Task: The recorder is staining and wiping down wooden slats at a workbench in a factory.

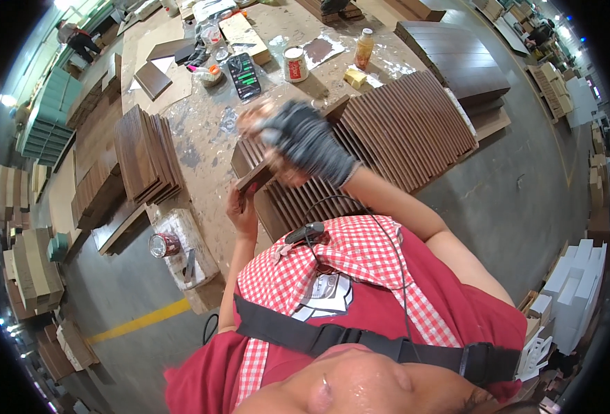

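Observation:
My left hand [241, 210], bare, grips the near end of a narrow dark brown wooden board [255, 176], tilted up on edge. Over that board's far end is my right hand [298, 141] in a grey knit glove with bare fingertips. Motion smears its fingers, and something pale shows near them; whether it is held I cannot make out. Beneath and beside both hands lies a long row of brown wooden boards [408, 131], stacked leaning on one another. A separate brown piece [337, 109] sticks up just beyond my gloved hand.
On the paint-stained worktable [198, 148] stand a phone [244, 74], a white-and-red can [295, 65], a bottle [364, 48] and a yellow block [354, 78]. More boards are stacked at left [146, 155] and far right [453, 58]. An open tin [165, 244] sits near the left edge.

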